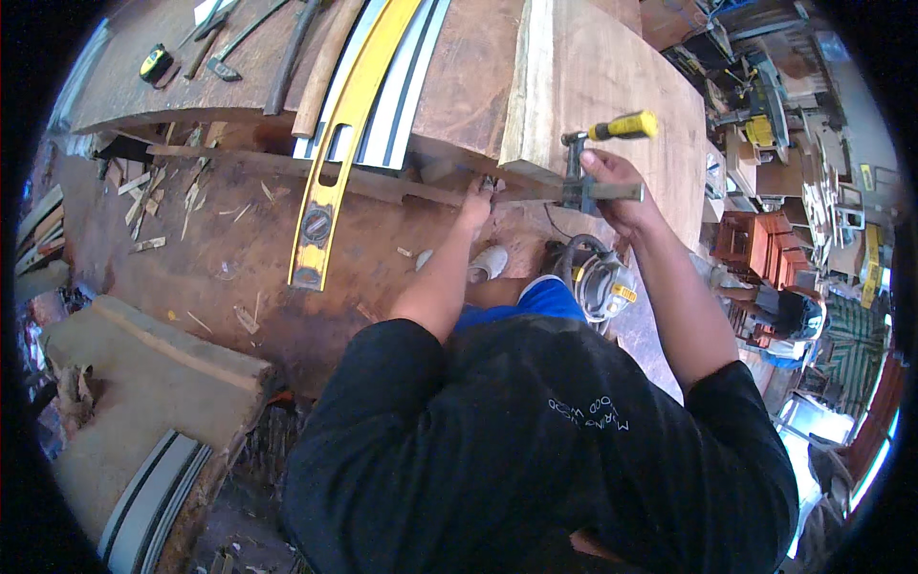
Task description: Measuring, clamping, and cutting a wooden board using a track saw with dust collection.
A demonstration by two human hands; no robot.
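Clamp [576, 184], bar [617, 192] crosswise, handle [622, 126] pointing right

Head-worn fisheye; looks down at both hands [626, 212], near.

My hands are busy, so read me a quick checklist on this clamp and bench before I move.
1. Right hand holding the bar clamp: ok.
2. Left hand firmly gripping the clamp's other end: cannot tell, fingertips too small.
3. Clamp tight on the wooden slab: cannot tell.
4. Yellow spirit level fully on the workbench: not ok, one end overhangs.
5. Hammer and tape measure away from both hands: ok.
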